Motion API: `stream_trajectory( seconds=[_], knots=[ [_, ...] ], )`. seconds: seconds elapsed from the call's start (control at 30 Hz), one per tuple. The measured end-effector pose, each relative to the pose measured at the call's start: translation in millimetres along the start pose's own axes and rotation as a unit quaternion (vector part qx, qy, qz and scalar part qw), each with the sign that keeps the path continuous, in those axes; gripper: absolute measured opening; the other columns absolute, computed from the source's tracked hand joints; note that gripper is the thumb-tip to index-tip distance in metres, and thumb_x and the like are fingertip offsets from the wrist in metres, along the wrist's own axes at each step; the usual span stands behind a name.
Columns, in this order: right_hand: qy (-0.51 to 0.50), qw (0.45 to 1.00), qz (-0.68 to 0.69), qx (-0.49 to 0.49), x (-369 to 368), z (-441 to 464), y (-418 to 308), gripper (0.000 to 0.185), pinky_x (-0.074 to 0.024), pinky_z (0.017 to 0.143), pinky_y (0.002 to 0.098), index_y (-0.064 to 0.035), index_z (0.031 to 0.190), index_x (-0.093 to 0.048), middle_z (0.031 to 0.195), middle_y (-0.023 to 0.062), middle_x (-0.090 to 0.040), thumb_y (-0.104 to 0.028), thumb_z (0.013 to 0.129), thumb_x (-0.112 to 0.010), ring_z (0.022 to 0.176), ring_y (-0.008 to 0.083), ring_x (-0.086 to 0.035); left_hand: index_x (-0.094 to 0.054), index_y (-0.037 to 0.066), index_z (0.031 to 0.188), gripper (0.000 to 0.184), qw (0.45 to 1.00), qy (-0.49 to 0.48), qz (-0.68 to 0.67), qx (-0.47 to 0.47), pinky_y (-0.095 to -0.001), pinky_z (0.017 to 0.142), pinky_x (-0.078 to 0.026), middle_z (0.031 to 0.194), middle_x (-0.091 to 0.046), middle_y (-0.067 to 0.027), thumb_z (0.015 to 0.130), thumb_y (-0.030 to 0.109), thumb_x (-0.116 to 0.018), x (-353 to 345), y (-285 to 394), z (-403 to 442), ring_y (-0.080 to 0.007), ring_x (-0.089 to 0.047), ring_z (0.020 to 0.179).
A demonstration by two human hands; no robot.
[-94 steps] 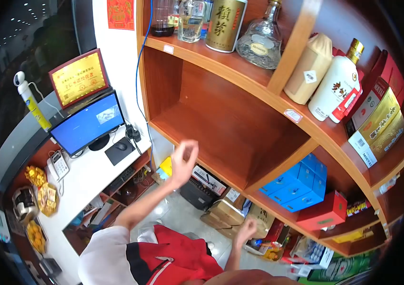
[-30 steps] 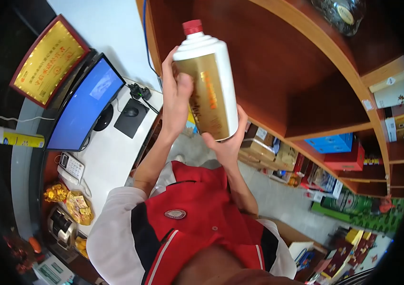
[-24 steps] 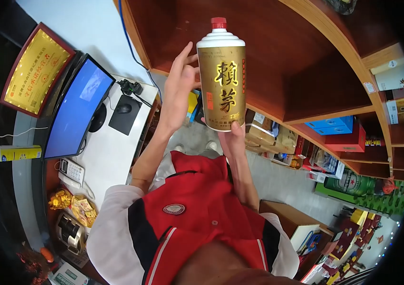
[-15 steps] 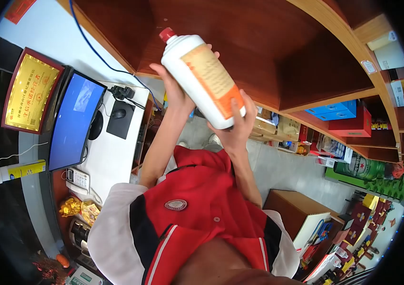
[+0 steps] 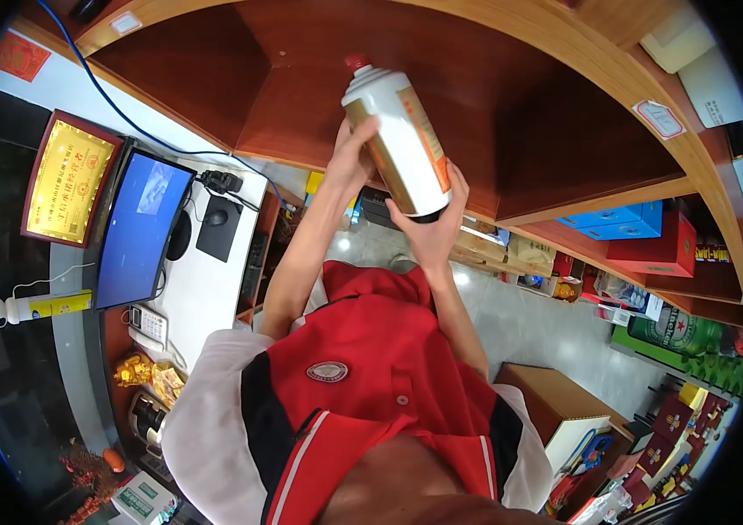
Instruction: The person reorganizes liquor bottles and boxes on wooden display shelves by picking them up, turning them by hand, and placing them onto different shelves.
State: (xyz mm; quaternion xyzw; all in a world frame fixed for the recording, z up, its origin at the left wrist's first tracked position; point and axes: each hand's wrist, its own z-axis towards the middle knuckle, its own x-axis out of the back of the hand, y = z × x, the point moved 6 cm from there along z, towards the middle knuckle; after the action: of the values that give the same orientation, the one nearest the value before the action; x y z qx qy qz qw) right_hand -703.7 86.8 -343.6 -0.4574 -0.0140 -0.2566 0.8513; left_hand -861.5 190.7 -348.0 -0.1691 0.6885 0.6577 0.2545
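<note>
A white bottle (image 5: 404, 140) with a red cap, a gold panel and an orange-and-cream label is held up in front of the wooden shelf, its cap leaning to the upper left. Around its left side wraps my left hand (image 5: 354, 156), thumb lying on the gold panel. My right hand (image 5: 435, 223) grips the bottle near its dark base, with fingers along the lower right side. Some fingers of both hands are hidden behind the bottle.
Brown wooden shelf compartments (image 5: 319, 105) stand in front. To the left are a monitor (image 5: 139, 232), a white desk (image 5: 205, 289) and a gold plaque (image 5: 71, 179). Blue boxes (image 5: 612, 221) and a red box (image 5: 655, 249) sit on the right shelves. A blue cable (image 5: 113, 101) hangs at upper left.
The bottle has been turned about its length, so its gold panel and white side show and the label faces right. It stands more upright, and my left thumb now lies across it.
</note>
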Motion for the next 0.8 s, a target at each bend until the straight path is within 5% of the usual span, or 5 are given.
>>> stream_trajectory(
  seconds=[0.03,0.17,0.27,0.47,0.8],
  knots=[
    [-0.014,0.997,0.047,-0.062,-1.1,1.4,17.2,0.100,-0.0444,0.110,0.0451,0.0007,0.148,-0.042,0.144,0.0231,-0.051,-0.016,0.066,-0.097,0.132,0.0379,-0.053,-0.038,0.003,0.148,0.079,0.999,0.020,-0.031,-0.005,-0.0406,0.108,-0.049,0.133,-0.058,-0.0134,0.086,0.021,-0.083,-2.7,-1.5,9.9,-0.0250,-0.060,0.124],
    [-0.050,0.989,0.060,-0.128,-12.1,8.5,74.8,0.093,-0.0469,0.106,0.0467,0.0024,0.145,-0.047,0.139,0.0243,-0.053,-0.022,0.069,-0.096,0.126,0.0402,-0.056,-0.037,-0.001,0.143,0.092,0.959,0.071,0.218,-0.166,-0.0377,0.103,-0.052,0.133,-0.058,-0.0154,0.071,0.009,-0.094,-30.5,4.2,26.1,-0.0216,-0.059,0.122],
    [-0.068,0.990,0.011,-0.125,-29.9,24.1,100.9,0.088,-0.0475,0.104,0.0495,0.0029,0.142,-0.049,0.135,0.0250,-0.055,-0.025,0.072,-0.094,0.123,0.0422,-0.056,-0.037,0.000,0.144,0.099,0.889,0.097,0.373,-0.248,-0.0401,0.107,-0.050,0.132,-0.057,-0.0157,0.068,0.015,-0.097,-37.7,8.1,28.1,-0.0243,-0.058,0.123],
    [-0.154,0.984,-0.012,-0.088,-95.8,58.0,103.8,0.097,-0.0464,0.104,0.0540,0.0050,0.143,-0.046,0.131,0.0299,-0.054,-0.038,0.070,-0.093,0.123,0.0476,-0.053,-0.035,0.006,0.144,0.105,0.840,0.199,0.438,-0.250,-0.0458,0.104,-0.052,0.133,-0.060,-0.0226,0.063,0.024,-0.099,13.8,26.1,57.9,-0.0358,-0.062,0.124],
    [-0.225,0.969,-0.086,-0.061,-250.6,77.9,98.5,0.081,-0.0493,0.100,0.0530,-0.0005,0.138,-0.048,0.128,0.0241,-0.057,-0.021,0.073,-0.092,0.121,0.0455,-0.056,-0.035,0.003,0.143,0.103,0.795,0.270,0.446,-0.311,-0.0464,0.104,-0.051,0.133,-0.057,-0.0232,0.065,0.024,-0.098,117.3,76.4,77.5,-0.0371,-0.061,0.124]
  ],
)
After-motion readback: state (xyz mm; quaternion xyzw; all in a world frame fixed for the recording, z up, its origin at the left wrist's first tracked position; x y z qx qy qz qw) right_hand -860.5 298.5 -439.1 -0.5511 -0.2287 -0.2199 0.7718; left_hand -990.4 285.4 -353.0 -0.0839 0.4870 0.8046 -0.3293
